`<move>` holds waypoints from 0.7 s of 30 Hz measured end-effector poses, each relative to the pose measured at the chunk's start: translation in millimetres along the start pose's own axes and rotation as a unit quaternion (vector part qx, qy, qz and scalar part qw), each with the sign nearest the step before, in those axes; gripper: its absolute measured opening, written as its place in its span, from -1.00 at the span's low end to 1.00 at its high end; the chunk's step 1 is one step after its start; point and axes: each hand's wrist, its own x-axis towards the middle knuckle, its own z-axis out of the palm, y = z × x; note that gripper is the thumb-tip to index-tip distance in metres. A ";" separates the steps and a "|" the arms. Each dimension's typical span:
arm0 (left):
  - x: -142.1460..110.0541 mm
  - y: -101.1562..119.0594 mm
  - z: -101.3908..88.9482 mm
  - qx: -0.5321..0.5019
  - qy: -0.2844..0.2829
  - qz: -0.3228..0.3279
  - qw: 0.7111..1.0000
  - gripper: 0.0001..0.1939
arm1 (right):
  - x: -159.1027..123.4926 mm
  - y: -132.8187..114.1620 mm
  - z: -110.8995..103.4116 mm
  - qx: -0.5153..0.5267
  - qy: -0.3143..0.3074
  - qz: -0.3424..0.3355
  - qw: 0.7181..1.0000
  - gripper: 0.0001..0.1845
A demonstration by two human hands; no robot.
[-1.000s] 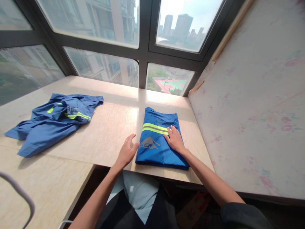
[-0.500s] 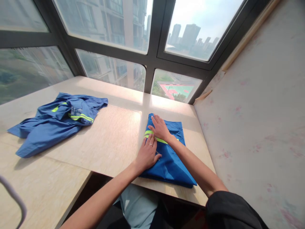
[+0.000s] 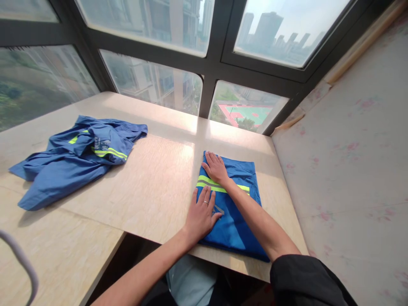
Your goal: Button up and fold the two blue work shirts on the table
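A folded blue garment (image 3: 237, 214) with yellow-green reflective stripes lies on the light wooden table (image 3: 159, 187) near its right end. My left hand (image 3: 201, 213) rests flat on the garment's near left part, fingers spread, a ring on one finger. My right hand (image 3: 216, 167) lies flat on the garment's far left corner, fingers stretched out, with its forearm crossing over the cloth. Neither hand holds anything.
A second blue garment (image 3: 75, 157) with reflective stripes lies crumpled on the table's left side. Large windows (image 3: 178, 46) run behind the table. A pale flowered wall (image 3: 350, 170) closes off the right side. A thin grey curved bar (image 3: 19, 259) shows at bottom left.
A second ago my left hand was beside the garment and my right hand on its right half. Both hands now lie flat on its left side, the right hand near the far corner.
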 end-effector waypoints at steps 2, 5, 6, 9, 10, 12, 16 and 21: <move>-3.5 0.4 1.2 0.004 -0.002 0.004 1.000 -0.25 | 0.5 0.4 0.7 -0.001 0.002 -0.002 1.000 -0.33; -12.3 0.1 1.5 0.002 0.007 -0.002 1.000 -0.26 | 0.7 0.7 0.7 0.005 0.009 -0.004 1.000 -0.33; -16.1 -0.2 1.5 0.002 0.013 -0.012 1.000 -0.27 | 0.7 0.8 0.6 0.008 0.012 -0.005 1.000 -0.33; -29.3 -1.6 1.1 0.006 0.030 -0.046 0.998 -0.27 | 0.4 1.1 -0.2 0.018 0.017 -0.007 1.000 -0.34; -33.9 -2.2 0.9 0.007 0.034 -0.056 0.998 -0.25 | 0.4 1.0 -0.5 0.020 0.018 -0.007 1.000 -0.34; -42.2 -3.1 0.1 0.010 0.037 -0.070 0.997 -0.22 | 0.3 0.7 -1.3 0.023 0.021 -0.007 1.000 -0.35; -54.0 -2.8 -2.6 0.014 0.032 -0.082 0.996 -0.24 | -0.5 -0.7 -3.1 0.017 0.022 -0.002 1.000 -0.36; -60.8 1.6 -4.7 0.036 0.022 -0.097 0.994 -0.30 | -1.9 -4.9 -6.4 -0.009 0.018 -0.001 1.000 -0.36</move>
